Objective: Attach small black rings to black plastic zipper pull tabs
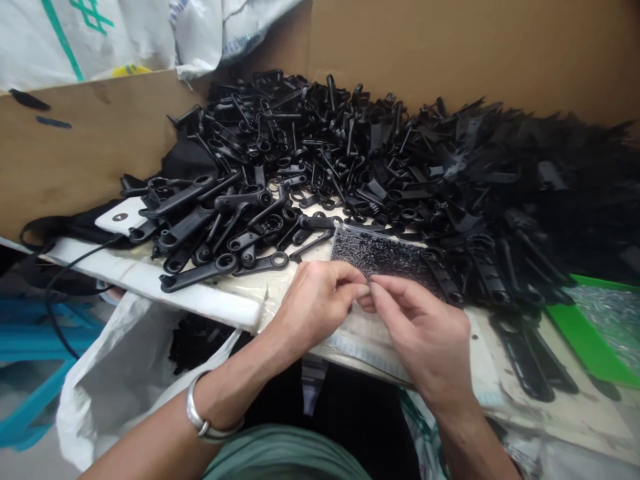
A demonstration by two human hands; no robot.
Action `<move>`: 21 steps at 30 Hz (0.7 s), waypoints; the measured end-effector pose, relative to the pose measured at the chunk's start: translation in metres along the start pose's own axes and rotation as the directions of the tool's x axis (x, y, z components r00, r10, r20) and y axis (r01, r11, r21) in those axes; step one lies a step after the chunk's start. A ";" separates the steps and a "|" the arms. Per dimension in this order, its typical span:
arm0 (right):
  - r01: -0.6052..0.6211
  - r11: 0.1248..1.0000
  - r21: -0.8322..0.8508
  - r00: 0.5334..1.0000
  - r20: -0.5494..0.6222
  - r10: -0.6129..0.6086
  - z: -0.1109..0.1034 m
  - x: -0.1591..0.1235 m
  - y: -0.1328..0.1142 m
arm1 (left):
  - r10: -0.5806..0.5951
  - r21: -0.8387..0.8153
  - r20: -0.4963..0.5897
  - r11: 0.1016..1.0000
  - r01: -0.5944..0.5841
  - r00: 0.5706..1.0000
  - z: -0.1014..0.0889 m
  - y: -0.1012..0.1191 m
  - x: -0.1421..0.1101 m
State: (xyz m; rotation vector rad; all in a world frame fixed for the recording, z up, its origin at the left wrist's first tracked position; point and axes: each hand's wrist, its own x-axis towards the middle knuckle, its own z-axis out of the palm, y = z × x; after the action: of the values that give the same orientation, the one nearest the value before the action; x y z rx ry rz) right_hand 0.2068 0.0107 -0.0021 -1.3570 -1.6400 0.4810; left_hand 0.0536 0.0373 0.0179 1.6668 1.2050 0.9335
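My left hand (324,293) and my right hand (423,320) meet at the fingertips over the front of the table. Both are closed in a pinch, and whatever lies between the fingers is too small and too hidden to name. Just behind them sits a shallow tray of tiny dark pieces (383,252), partly covered by my fingers. Black plastic arm-shaped parts with ring ends (200,272) lie loose left of my left hand. More long black parts (487,267) stand to the right of the tray.
A large heap of black plastic parts (320,133) fills the back, against a cardboard wall (475,47). At right is a green tray (575,327) with small clear pieces. A white device (120,215) with a cable lies left. Below hangs a white bag (115,380) beside a blue stool (35,373).
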 end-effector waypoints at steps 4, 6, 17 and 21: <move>0.235 0.955 -0.179 0.971 -0.002 -0.240 0.003 0.002 0.005 | 0.016 -0.056 0.015 0.998 -0.015 1.000 0.000 -0.001 0.000; 0.302 0.924 -0.235 0.950 -0.011 -0.313 0.004 0.003 0.005 | -0.002 -0.044 0.013 0.999 0.003 1.000 0.000 -0.001 0.000; 0.304 0.910 -0.282 0.952 0.053 -0.302 0.007 0.008 0.003 | 0.039 0.077 -0.011 0.996 -0.038 0.999 -0.003 -0.008 0.001; 0.243 0.947 -0.211 0.970 0.077 -0.231 0.009 0.006 0.002 | 0.072 0.115 0.004 0.991 -0.072 0.997 -0.006 -0.010 0.000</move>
State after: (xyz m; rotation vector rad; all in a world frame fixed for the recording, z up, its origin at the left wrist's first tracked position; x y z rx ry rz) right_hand 0.2005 0.0196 -0.0060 -1.2893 -1.9151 0.1972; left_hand 0.0448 0.0399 0.0107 1.8121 1.2258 0.9228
